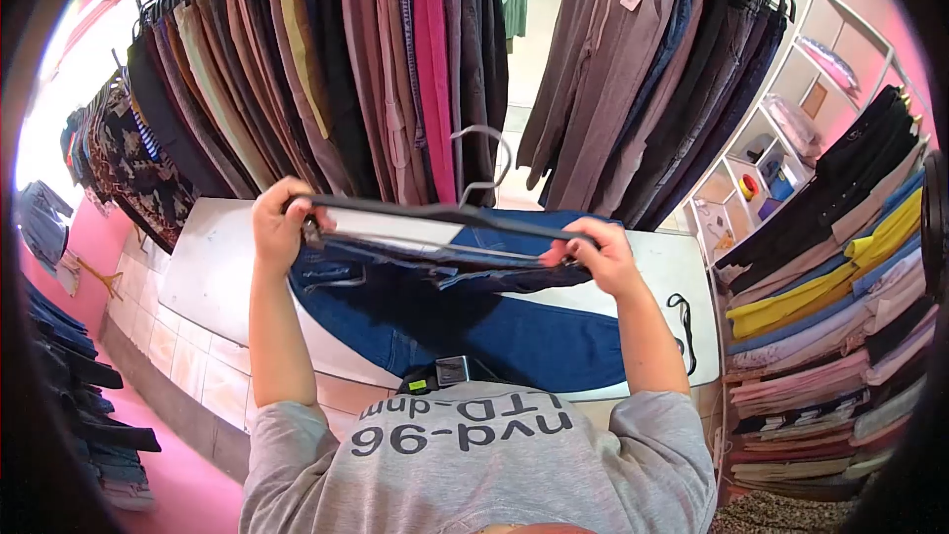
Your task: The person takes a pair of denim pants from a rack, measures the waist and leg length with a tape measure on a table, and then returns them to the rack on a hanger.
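A black clothes hanger [425,210] with a metal hook is held up across the middle of the view. My left hand [282,221] is closed around its left end, and my right hand [596,255] grips the right end. Dark blue jeans [474,331] hang below the hanger, their waistband between my two hands, slightly blurred. The legs of the jeans lie over the white table. Clips show near my fingers at both ends; how they sit on the waistband is too blurred to tell.
Trousers on hangers [425,69] fill a rack beyond the white table [213,267], with more trousers [623,79] at the right. A black cord [687,331] lies on the table's right side. Folded clothes [840,336] and shelves [741,178] stand at the right.
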`<state>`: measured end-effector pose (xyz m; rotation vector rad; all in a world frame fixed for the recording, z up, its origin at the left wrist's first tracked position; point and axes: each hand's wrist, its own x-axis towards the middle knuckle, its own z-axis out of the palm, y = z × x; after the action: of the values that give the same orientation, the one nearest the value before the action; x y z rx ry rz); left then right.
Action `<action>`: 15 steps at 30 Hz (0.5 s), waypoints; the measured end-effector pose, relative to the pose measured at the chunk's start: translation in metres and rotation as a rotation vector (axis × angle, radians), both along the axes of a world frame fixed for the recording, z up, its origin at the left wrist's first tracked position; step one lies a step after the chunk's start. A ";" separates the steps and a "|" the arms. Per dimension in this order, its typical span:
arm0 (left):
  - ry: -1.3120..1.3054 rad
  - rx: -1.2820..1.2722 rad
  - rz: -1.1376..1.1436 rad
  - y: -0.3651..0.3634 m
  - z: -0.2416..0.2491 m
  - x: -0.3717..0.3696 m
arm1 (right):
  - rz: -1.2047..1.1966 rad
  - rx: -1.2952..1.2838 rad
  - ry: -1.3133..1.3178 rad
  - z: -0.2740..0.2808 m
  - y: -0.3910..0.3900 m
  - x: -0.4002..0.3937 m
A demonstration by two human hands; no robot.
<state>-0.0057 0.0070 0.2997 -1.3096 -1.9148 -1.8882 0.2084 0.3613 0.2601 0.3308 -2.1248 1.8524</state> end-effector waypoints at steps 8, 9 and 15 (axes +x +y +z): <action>0.642 -0.372 0.454 0.103 -0.033 0.012 | -0.534 -0.033 0.239 0.078 0.055 0.045; 0.638 -0.429 0.390 0.113 -0.052 0.020 | -0.632 -0.022 0.278 0.088 0.063 0.053; 0.633 -0.800 0.097 0.141 -0.141 0.052 | -0.974 -0.112 0.432 0.171 0.102 0.078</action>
<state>0.0465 0.1480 0.1583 -1.6653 -2.3216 -0.4918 0.2869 0.4630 0.4313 -0.2783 -1.4549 1.1659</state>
